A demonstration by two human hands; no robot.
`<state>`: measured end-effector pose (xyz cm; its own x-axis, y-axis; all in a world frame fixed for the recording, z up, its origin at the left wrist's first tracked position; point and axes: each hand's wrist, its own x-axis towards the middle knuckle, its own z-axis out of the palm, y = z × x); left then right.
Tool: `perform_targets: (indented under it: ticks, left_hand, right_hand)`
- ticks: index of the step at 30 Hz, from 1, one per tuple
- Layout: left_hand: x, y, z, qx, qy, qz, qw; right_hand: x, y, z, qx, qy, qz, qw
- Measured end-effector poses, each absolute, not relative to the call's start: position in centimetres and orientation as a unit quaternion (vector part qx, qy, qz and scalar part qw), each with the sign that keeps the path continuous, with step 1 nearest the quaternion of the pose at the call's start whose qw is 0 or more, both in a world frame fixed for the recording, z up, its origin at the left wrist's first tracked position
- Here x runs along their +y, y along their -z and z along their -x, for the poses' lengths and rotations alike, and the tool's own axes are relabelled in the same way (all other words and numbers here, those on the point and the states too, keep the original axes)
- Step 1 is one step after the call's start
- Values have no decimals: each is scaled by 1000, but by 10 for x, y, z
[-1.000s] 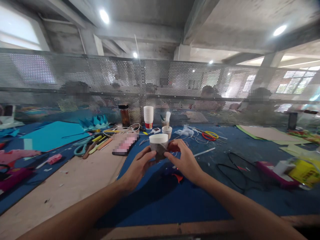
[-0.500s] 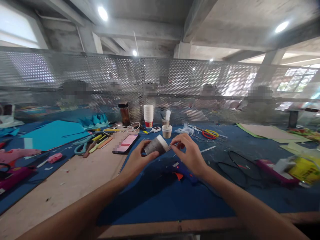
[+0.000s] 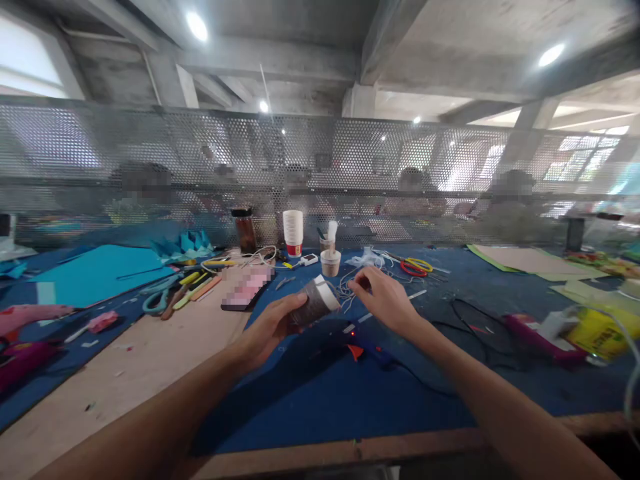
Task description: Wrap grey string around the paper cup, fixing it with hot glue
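My left hand is wrapped around a paper cup, dark grey on its side with a white band at the end facing right. The cup is tilted above the blue table. Just right of it, my right hand is closed in a pinch by thin grey string, whose strands show between the fingertips and the cup. Under the hands lies a dark blue glue gun with an orange trigger and a small red light.
A phone, scissors and craft knives lie left. Behind stand a small tub, stacked paper cups and a brown bottle. Yellow-red scissors and a black cable are right. A perforated screen closes the back.
My right hand has moved slightly right, away from the cup, uncovering grey strands. The cup has turned a little in my left hand. The view has shifted slightly.
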<state>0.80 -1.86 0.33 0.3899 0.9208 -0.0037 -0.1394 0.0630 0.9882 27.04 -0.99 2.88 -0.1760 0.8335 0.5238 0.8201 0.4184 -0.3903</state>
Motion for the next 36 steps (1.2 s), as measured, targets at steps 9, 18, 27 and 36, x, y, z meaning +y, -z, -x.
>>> perform_targets:
  ticks: [9,18,27,36]
  left_hand:
    - [-13,-7,-8,378,-489,-402,676]
    - [-6,3,-2,382,-517,-476,600]
    - [4,9,6,396,-524,-436,615]
    - [0,10,1,419,-508,-461,595]
  right_hand:
    - [-33,-29,-294,-823,-115,556,18]
    - [-21,-7,-291,-808,-219,541,82]
    - [-13,-9,-289,-652,-543,452,276]
    - [-34,-20,-275,-631,-497,398,443]
